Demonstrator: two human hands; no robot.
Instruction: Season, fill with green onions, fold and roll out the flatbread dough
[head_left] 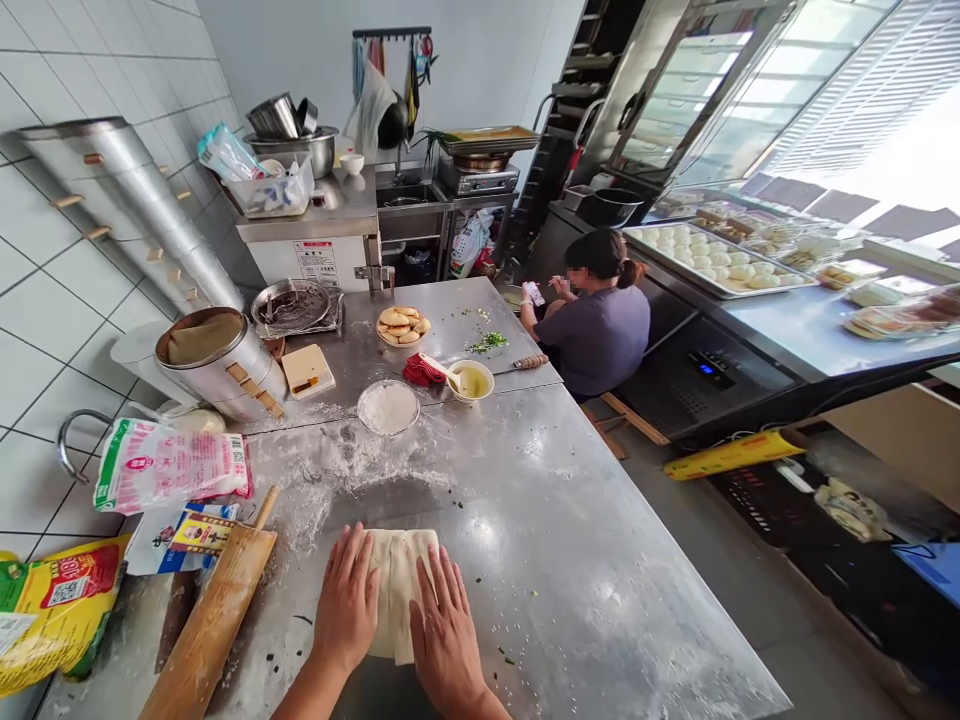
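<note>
A folded slab of pale dough [400, 572] lies on the floured steel table [570, 560] near its front edge. My left hand [346, 598] rests flat on the dough's left side, fingers stretched out. On the dough's right side my right hand [445, 630] lies flat too, fingers spread. Neither hand holds anything. A large wooden rolling pin [214, 622] lies to the left of my left hand.
Flour bags [169, 465] and packets [52, 610] lie at the left. A bowl of flour [388, 407], a bowl with a brush [470, 380], a plate of buns [403, 325] and metal canisters [214, 362] stand farther back. A seated person [596, 315] is beyond the table's right side.
</note>
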